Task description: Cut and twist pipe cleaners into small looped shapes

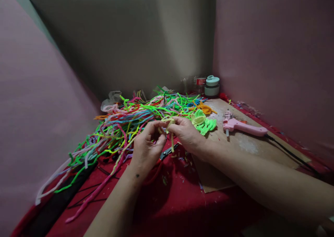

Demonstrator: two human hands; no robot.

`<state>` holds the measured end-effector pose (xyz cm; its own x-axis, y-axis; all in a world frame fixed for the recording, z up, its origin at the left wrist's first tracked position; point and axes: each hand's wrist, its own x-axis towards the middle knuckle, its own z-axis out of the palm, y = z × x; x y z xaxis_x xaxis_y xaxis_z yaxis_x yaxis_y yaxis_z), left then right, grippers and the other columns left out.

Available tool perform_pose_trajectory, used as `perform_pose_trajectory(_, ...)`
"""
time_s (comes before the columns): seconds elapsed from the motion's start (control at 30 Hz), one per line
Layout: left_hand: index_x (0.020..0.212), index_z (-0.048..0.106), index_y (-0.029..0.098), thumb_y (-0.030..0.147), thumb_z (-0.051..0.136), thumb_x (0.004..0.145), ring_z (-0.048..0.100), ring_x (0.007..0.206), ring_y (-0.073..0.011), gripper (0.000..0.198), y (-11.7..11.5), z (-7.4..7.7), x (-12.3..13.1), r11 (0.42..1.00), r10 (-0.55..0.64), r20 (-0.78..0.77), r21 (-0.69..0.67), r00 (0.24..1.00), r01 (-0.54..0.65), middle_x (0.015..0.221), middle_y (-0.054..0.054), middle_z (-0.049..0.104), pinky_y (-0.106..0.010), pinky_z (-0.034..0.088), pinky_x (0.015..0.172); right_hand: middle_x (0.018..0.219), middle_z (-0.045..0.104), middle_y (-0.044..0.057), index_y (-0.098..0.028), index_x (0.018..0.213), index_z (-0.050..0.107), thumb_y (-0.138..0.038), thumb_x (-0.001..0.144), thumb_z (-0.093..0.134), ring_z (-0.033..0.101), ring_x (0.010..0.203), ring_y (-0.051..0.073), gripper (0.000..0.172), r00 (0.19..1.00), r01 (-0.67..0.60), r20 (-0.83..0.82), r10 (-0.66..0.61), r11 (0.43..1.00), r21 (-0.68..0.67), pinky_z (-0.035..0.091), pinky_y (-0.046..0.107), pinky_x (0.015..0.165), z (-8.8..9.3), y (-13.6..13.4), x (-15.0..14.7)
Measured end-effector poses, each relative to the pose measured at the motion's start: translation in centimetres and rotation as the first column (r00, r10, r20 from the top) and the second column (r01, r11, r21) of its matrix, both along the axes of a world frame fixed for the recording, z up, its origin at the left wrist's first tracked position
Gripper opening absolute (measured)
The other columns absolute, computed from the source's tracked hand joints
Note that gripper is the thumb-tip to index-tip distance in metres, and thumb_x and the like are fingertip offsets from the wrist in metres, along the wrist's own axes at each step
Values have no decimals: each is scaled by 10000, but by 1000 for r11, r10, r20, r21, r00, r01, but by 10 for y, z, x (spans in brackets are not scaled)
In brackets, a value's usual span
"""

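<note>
Between both hands is a pale yellow pipe cleaner (172, 142), bent into loops at the top with one end hanging straight down. My left hand (150, 143) pinches it from the left with thumb and index finger. From the right, my right hand (186, 134) grips the same piece, fingers closed on the looped part. Just below the hands lie scissors (167, 153), their blades partly visible on the red cloth. Beside my right hand sit bright green and yellow-green petal shapes (206, 123) of bent pipe cleaner.
A tangled heap of coloured pipe cleaners (135, 115) spreads behind and left. On a brown board (245, 150) at right rests a pink glue gun (245, 127) with a black cord. A teal-lidded container (212, 86) stands at the back. Scraps dot the red tablecloth (172, 195).
</note>
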<state>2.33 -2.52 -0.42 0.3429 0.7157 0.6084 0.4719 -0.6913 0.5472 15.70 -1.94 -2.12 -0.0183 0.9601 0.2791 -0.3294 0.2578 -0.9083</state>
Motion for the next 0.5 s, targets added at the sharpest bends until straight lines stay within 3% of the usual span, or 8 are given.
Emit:
perform_pose_trajectory(0.27,983,583,196,129,508,761,506,562,-69,244,-3,0,1,982,91,-46,172,995,-81,701,32,567,-173,407,570,631,531,-29,-160,685,582,-139,596,474,451,576,93,141,999,-19,-26,19,1000,-21,362,207,539,0,0,-1)
perform_pose_trajectory(0.5,992,573,176,122,507,764,510,563,-70,244,-2,-1,1,984,57,-72,171,996,-44,711,22,574,-184,423,575,592,521,-50,-168,673,573,-140,587,477,417,523,79,132,996,-61,-61,61,998,-2,351,210,529,3,-2,-1)
